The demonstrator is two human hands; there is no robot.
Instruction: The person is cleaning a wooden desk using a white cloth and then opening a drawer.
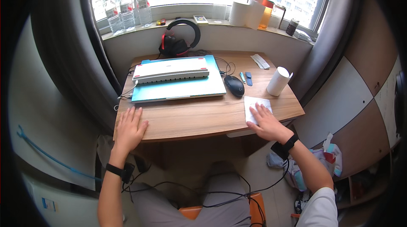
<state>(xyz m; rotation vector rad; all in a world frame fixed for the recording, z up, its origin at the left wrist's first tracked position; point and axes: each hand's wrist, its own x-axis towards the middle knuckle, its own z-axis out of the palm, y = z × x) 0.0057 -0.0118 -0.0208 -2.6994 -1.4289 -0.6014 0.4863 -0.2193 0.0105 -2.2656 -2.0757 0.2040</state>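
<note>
My left hand (129,129) lies flat on the left front part of the wooden desk (190,119), fingers slightly apart and holding nothing. Under the fingers of my right hand (265,125) is a white paper towel sheet (249,108); the palm rests flat near the desk's front right edge. A black computer mouse (234,86) sits just beyond the sheet. To the right stands a white paper towel roll (277,82). Left of the mouse is a closed blue laptop (178,93), with a white keyboard (171,68) upside down on it.
Behind the laptop stand black-and-red headphones (179,41). A small light-blue tool (242,77), a dark-blue case (249,79) and a white packet (260,61) lie at the right. Bottles (127,11) line the windowsill. Black cables (222,192) cross my lap.
</note>
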